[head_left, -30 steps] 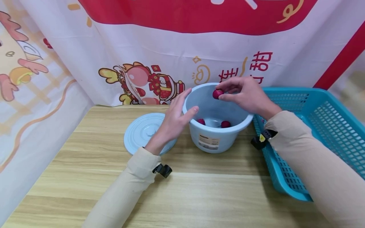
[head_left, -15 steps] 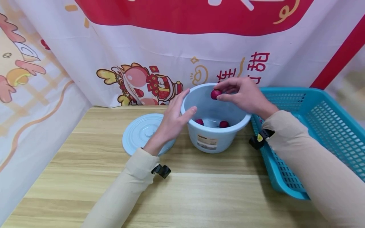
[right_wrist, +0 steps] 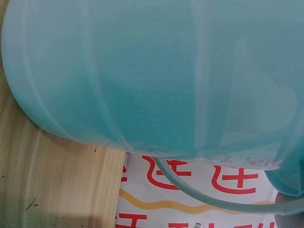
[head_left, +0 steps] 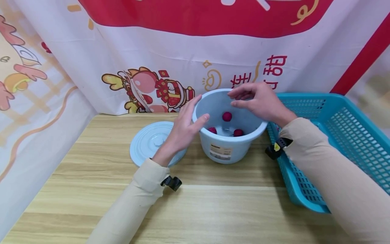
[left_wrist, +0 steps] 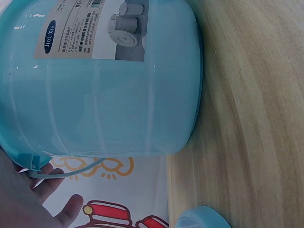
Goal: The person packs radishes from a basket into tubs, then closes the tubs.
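A light blue plastic bucket [head_left: 228, 149] stands upright on the wooden table, a paper label on its front. My left hand [head_left: 186, 123] rests at its left rim, fingers fairly straight along the outside and thumb over the opening. In the left wrist view, fingers [left_wrist: 50, 187] show beside the handle's end. My right hand [head_left: 259, 101] is over the bucket's right rim, fingers loosely bent and holding nothing. Below its fingertips, a small round crimson radish-like ball [head_left: 226, 116] shows against the inner back wall. Two similar balls, left [head_left: 212, 130] and right [head_left: 238, 132], lie lower inside.
A matching round lid [head_left: 152, 139] lies on the table left of the bucket, partly behind my left hand. Close on the right stands a teal slatted basket [head_left: 310, 205], under my right forearm. A printed cloth [head_left: 170, 47] hangs behind the table.
My right hand has let go of the crimson ball it pinched over the bucket. That ball is now lower, inside the bucket. My left hand keeps its place at the rim.
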{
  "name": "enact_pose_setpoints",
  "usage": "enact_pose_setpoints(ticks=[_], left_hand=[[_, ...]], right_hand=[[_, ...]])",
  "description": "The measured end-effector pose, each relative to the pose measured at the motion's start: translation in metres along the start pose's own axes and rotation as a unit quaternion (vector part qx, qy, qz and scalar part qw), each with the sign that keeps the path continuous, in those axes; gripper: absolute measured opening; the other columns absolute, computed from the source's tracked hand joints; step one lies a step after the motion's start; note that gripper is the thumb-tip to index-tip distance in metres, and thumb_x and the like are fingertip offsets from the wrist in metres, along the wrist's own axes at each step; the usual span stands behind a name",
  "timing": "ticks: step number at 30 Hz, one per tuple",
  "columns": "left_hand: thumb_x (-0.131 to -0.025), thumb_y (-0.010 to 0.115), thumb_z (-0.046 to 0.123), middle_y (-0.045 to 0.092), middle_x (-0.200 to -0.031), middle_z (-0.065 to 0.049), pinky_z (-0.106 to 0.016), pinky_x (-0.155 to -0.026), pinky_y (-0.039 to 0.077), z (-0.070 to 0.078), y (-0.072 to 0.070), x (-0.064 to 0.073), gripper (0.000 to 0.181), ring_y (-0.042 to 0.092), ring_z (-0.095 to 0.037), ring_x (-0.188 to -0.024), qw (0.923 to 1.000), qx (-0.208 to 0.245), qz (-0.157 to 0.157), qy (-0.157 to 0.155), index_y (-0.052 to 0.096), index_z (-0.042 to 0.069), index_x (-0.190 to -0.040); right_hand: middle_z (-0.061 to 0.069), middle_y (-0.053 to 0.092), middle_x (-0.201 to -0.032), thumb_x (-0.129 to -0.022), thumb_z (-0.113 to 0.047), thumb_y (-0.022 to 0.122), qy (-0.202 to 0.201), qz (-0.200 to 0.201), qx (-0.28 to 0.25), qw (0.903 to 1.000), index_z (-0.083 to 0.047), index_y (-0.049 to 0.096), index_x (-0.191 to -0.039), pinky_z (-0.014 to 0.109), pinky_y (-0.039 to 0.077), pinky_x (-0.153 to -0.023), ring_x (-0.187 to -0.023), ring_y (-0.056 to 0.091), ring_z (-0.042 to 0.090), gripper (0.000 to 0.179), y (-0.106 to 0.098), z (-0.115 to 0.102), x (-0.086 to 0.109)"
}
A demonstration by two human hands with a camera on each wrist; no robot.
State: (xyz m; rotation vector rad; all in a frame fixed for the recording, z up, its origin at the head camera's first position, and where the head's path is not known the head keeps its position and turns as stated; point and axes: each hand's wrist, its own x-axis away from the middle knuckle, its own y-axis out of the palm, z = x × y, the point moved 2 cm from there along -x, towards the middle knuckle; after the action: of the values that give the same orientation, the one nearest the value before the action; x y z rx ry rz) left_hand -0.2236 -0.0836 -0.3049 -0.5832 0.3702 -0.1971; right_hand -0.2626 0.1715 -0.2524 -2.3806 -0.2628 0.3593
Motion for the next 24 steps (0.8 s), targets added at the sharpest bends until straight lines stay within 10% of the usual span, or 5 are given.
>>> enact_pose_setpoints(ticks=[24], left_hand=[[-0.101, 0.052, 0.052, 0.031, -0.174, -0.001, -0.063, -0.118, 0.043, -0.001, 0.0, -0.001, 0.077, 0.033, -0.027, -0.155, 1.0, 0.003, 0.002, 0.002, 0.028, 0.026, -0.169]], right_hand=[[0.004, 0.071, -0.135, -0.095, -0.035, 0.08, 0.036, -0.031, -0.036, 0.9983, -0.023, 0.072, -0.136, 0.041, 0.062, -0.096, -0.118, 0.067, 0.022, 0.044, -0.021, -0.012, 0.004]])
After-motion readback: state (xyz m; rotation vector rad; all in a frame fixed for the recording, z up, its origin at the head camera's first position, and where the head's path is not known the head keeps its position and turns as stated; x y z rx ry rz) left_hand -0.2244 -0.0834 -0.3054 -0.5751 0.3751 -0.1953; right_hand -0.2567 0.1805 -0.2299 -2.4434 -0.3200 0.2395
